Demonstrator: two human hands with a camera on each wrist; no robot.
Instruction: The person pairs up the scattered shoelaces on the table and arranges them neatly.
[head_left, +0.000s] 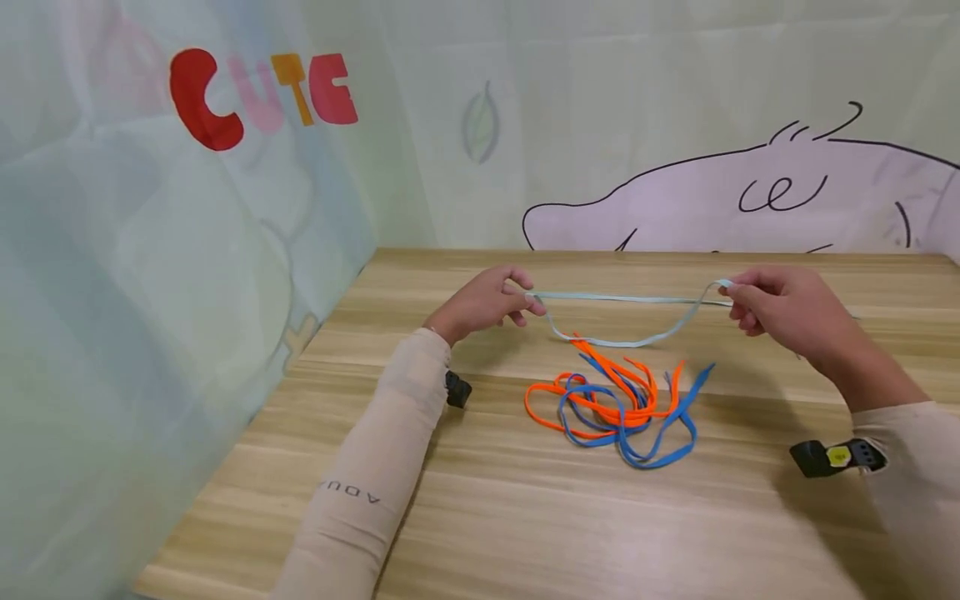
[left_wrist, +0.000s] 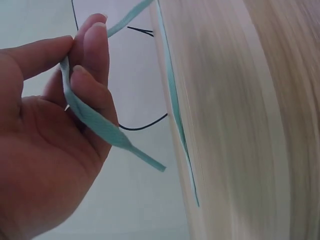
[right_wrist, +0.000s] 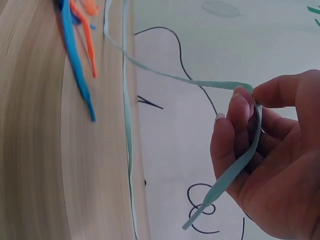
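A pale mint-green shoelace (head_left: 630, 343) sags in a curve between both hands. My left hand (head_left: 495, 302) pinches it near one end between thumb and fingers, and the tipped end (left_wrist: 150, 160) hangs across the palm in the left wrist view. Near the other end, my right hand (head_left: 780, 304) pinches the lace, its tip (right_wrist: 195, 217) dangling below the fingers in the right wrist view. Behind the sagging lace, a second mint-green lace (head_left: 615, 297) lies stretched straight along the table. Closer to the body lies a loose tangle of orange laces (head_left: 637, 408) and blue laces (head_left: 667, 458).
The wooden table (head_left: 525, 533) ends at the back against a pale fabric wall (head_left: 600, 100) printed with a line drawing. Another printed curtain (head_left: 150, 292) with coloured letters borders the left edge. Small black devices are strapped at both wrists.
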